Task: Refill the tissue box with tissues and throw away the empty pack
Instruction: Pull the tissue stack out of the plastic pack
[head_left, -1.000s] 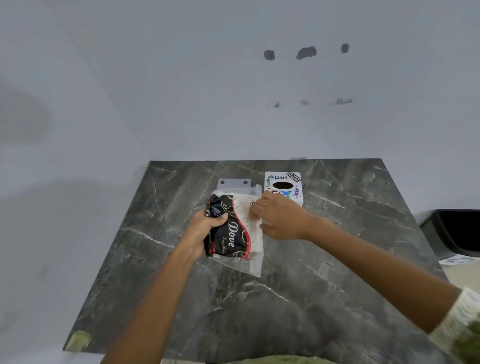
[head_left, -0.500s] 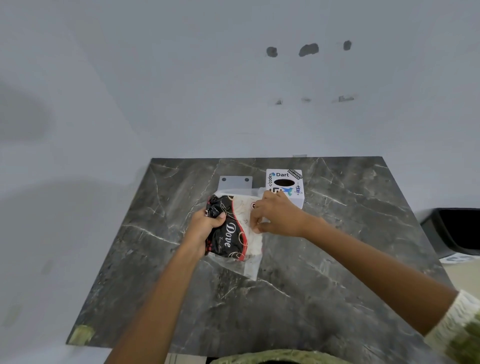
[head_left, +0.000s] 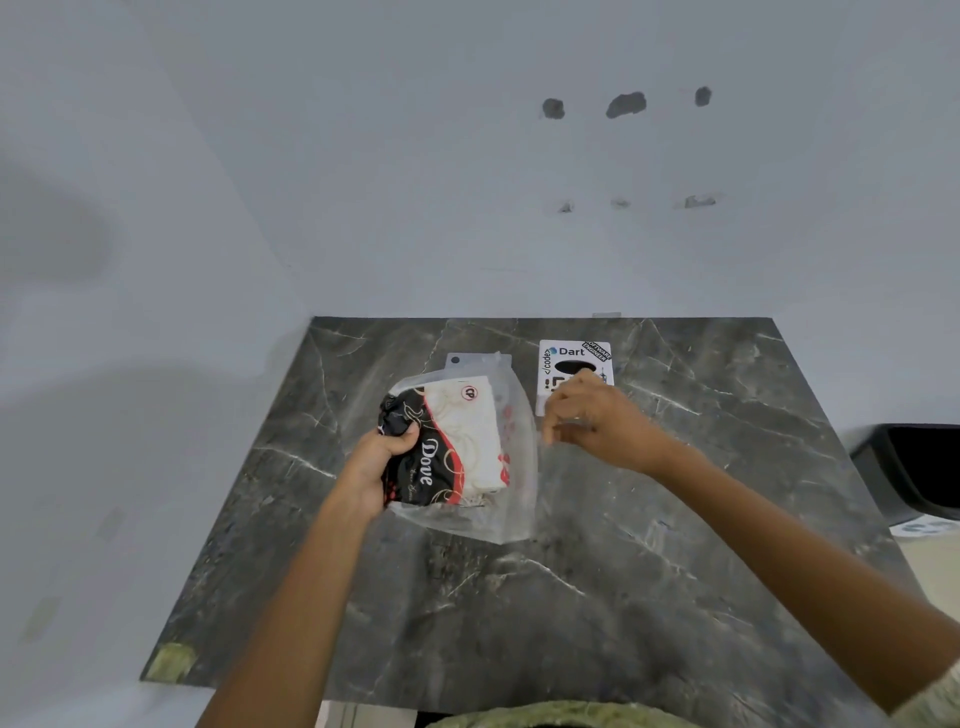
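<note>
A tissue pack (head_left: 457, 447), black, red and cream with "Dove" printed on it, lies on the dark marble table (head_left: 649, 597) inside a clear plastic wrapper (head_left: 514, 499). My left hand (head_left: 376, 462) grips the pack's black left end. My right hand (head_left: 597, 421) is to the right of the pack, fingers pinched on the wrapper's clear right edge. Behind that hand stands a white tissue box (head_left: 574, 361) with "Dart" printed on top and a dark oval slot; its front is hidden by my fingers.
A black bin (head_left: 914, 473) stands off the table's right edge, on the floor. White walls close the back and left sides. A yellowish patch (head_left: 171, 660) marks the table's near left corner.
My right hand has come off the top of the pack and moved right, pulling the clear wrapper edge outward. More of the pack's cream face shows. My left hand keeps its grip.
</note>
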